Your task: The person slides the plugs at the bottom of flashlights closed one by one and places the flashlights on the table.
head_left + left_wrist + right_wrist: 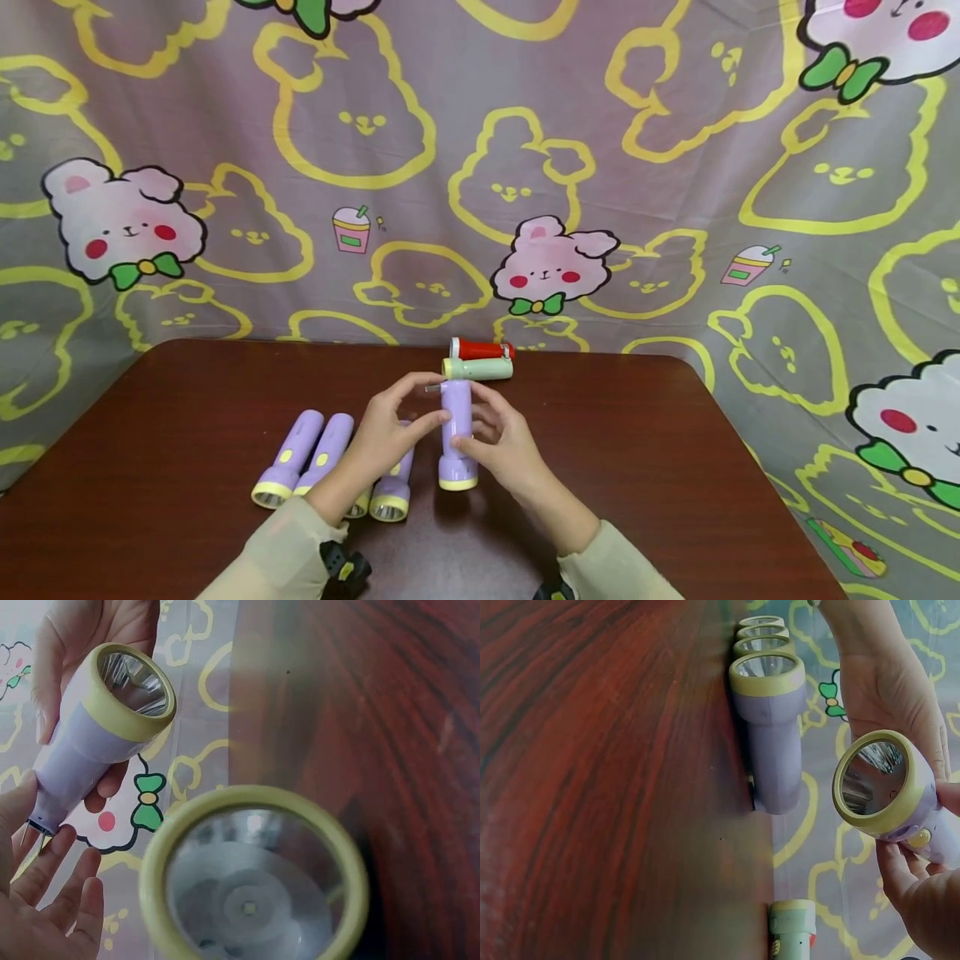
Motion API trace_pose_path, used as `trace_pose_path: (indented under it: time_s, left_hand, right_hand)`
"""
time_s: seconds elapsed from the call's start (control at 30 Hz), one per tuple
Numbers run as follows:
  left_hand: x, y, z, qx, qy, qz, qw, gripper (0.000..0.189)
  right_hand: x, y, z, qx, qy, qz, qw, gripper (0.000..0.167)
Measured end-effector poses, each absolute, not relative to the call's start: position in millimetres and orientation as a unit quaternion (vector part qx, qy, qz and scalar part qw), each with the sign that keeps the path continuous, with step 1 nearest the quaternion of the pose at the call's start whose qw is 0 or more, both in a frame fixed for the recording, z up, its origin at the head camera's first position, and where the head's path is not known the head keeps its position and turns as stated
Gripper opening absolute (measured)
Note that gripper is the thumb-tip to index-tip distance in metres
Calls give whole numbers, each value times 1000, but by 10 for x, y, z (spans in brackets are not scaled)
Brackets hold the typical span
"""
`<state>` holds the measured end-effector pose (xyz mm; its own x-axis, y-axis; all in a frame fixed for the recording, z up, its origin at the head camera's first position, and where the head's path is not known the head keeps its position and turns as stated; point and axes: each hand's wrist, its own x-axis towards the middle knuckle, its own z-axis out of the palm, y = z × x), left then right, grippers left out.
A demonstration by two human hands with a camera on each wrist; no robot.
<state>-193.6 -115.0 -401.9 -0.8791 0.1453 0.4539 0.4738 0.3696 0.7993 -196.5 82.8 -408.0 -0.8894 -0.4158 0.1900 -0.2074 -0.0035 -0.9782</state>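
Observation:
A purple flashlight with a yellow lens rim is held above the table, its lens end down in the head view. Metal prongs stick out at its tail. My right hand grips the body, fingers behind and thumb in front. With its thumb on the body and fingertips at the tail by the prongs, my left hand pinches the flashlight. In the right wrist view a yellow switch shows on its side. Several more purple flashlights lie in a row at the left, partly hidden behind my left forearm.
Behind my hands, a pale green flashlight and a red flashlight lie side by side near the back edge of the dark wooden table. A patterned cloth hangs beyond that edge.

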Motion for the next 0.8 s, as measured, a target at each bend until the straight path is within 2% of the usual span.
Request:
trace_pose_path:
  time_s: [0.23,0.53,0.8]
  left_hand:
    - [-1949,-1180,-3982,-200,-816,-513,175,43]
    - [-1961,-1190,-3972,-227,-810,-503,198,42]
    - [-1969,-1193,-3951,-236,-808,-504,195,41]
  right_hand:
    - [-1976,823,-4062,-227,695,-679,66,71]
    - [-1970,833,-4066,-216,670,-705,89,72]
    - [-1976,839,-4080,-217,661,-711,101,71]
